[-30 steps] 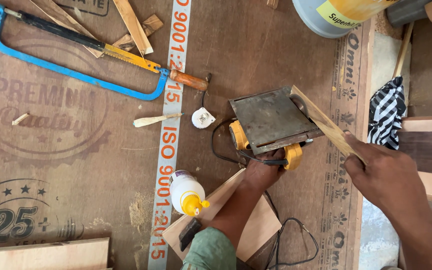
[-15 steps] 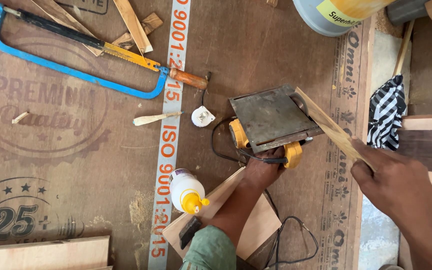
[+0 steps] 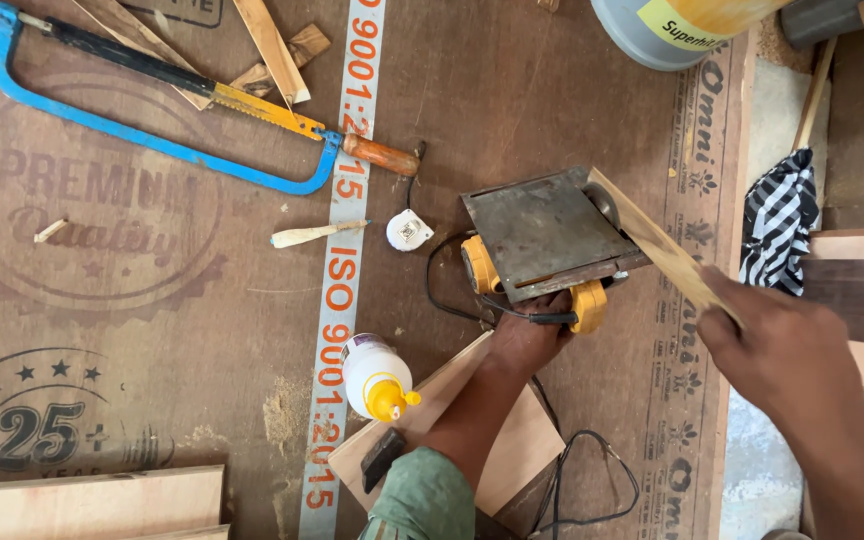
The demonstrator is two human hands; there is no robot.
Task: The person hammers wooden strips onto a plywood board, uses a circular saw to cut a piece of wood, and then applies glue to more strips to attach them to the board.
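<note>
Right hand fingers: the right hand [image 3: 787, 350] is closed round the near end of a thin wooden strip [image 3: 652, 240]; the fingertips curl under it and are out of sight, so how tight the grip is cannot be told.
Left hand fingers: the left hand [image 3: 530, 335] is wrapped on the yellow handle of an upturned power tool [image 3: 547, 240], apparently pressing it to the board so it lies steady; most fingers are hidden under the tool body.
Wooden strip: it runs from the right hand up and left, its far end lying against the right edge of the tool's grey metal base plate [image 3: 542, 225], tilted rather than flat.
Why held so: the tool lies with its plate facing up, which makes the plate a small work surface; one hand pins the tool, the other brings the strip to it, as I judge.
Cable: a black cord [image 3: 592, 490] loops from the tool past the forearm; its plug end is cut off.
Around: a glue bottle [image 3: 377, 378] lies just left of the forearm, a tape measure [image 3: 408, 231] and a blue hacksaw [image 3: 152, 110] further left on the brown plywood sheet [image 3: 152, 300].
Hidden: whether a blade or cutter shows at the plate's edge cannot be made out; a bucket [image 3: 672, 30] at top is cropped.
</note>
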